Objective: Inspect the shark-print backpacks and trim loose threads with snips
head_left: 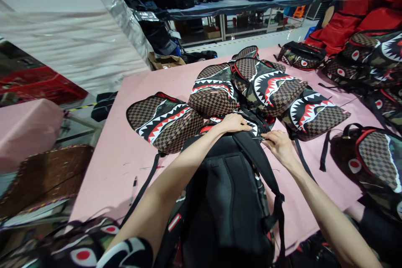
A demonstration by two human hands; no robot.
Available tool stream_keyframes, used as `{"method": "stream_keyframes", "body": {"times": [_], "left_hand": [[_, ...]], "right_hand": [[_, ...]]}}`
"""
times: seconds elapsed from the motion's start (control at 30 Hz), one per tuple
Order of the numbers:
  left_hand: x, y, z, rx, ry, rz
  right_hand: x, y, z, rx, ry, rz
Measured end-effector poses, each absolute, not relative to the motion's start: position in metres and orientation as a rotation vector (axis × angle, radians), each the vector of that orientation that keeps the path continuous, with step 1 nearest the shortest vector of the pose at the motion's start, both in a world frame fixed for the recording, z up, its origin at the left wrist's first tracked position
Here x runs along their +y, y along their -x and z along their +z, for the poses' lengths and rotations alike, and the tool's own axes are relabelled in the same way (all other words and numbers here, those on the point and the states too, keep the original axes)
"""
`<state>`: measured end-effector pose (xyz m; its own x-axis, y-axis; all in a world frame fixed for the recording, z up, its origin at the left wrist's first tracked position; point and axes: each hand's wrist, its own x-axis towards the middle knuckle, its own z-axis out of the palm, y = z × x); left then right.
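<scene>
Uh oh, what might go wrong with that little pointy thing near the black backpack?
The small pointed tool in the right hand is close to the left hand, so a slip might poke it. The tip is also near the shoulder strap of the black backpack, so it could nick the fabric. And the patterned bags crowd just beyond, so a bump might shift them.

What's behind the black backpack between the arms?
Behind the backpack, several checkered shark-mouth bags lie on the pink table. The nearest is partly covered by the left hand and other bags; the tabletop beneath them can't be seen.
</scene>
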<state>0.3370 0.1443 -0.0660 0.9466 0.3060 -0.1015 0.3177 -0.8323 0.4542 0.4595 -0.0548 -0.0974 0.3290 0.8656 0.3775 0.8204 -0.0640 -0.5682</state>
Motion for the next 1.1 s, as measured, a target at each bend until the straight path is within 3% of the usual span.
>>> {"method": "stream_keyframes", "body": {"times": [0.2, 0.47, 0.7, 0.87, 0.97, 1.1], "left_hand": [[0.146, -0.342, -0.069, 0.497, -2.632, -0.07], [0.146, -0.349, -0.075, 0.596, -2.598, -0.144], [0.135, -0.349, -0.074, 0.622, -2.652, -0.091], [0.107, -0.308, -0.062, 0.628, -2.778, 0.342], [0.072, -0.248, -0.071, 0.967, -2.89, 0.511], [0.021, -0.153, -0.108, 1.428, -2.839, 0.311]], "right_hand": [[-0.073, -0.462, -0.114, -0.734, 1.662, 0.649], [-0.168, -0.424, -0.164, -0.6, 1.634, 1.376], [-0.195, -0.409, -0.172, -0.314, 1.276, 1.451], [-0.194, -0.403, -0.163, -0.249, 1.203, 1.437], [-0.197, -0.398, -0.159, -0.165, 1.184, 1.411], [-0.203, -0.392, -0.165, -0.061, 1.208, 1.359]]}}
